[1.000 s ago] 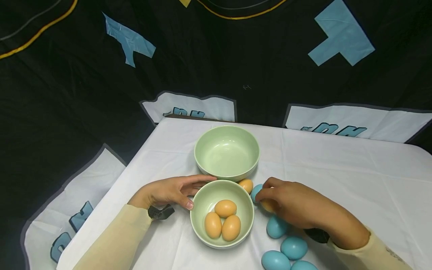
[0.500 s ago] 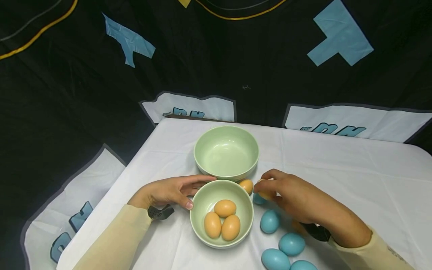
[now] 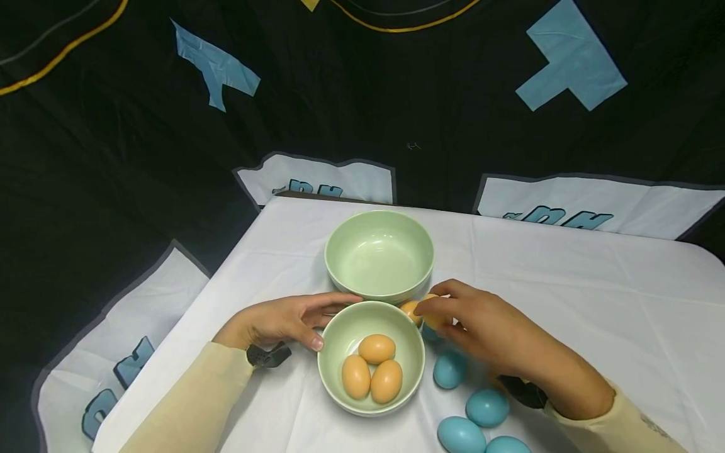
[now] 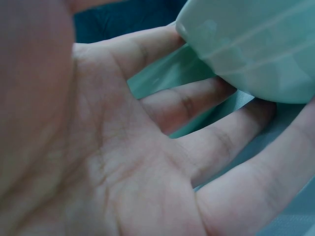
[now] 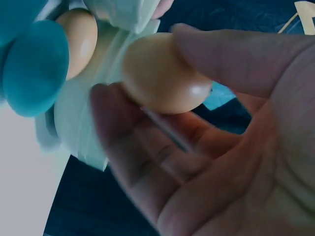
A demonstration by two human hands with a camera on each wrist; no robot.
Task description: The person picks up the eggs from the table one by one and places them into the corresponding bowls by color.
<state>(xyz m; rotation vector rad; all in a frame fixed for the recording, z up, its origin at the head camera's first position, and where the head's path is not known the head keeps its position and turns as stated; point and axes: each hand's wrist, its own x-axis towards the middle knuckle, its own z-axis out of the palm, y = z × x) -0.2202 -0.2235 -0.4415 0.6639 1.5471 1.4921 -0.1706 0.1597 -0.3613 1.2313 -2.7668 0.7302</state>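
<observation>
My right hand [image 3: 487, 330] pinches an orange-brown egg [image 5: 162, 73] between thumb and fingertips, held above a blue egg in the head view. My left hand [image 3: 283, 322] touches the near light-green bowl [image 3: 391, 319] from the left, thumb at its rim and other fingers stretched along its far side. Inside that bowl lie three orange eggs [image 3: 376, 348]. Another orange egg [image 3: 409, 309] rests beside it, near the gap between the two bowls. In the left wrist view, extended fingers meet the outer wall of the bowl [image 4: 256, 49].
A larger green bowl [image 3: 379, 251] with nothing in it stands just behind the near one. Several blue eggs [image 3: 487, 408] lie to the right on the white tablecloth [image 3: 566, 283]. An orange object [image 3: 496, 380] is mostly hidden under my right wrist.
My right hand has lifted the orange egg and carried it left toward the near bowl. A blue egg beside it has shifted slightly left. My left hand has stayed put.
</observation>
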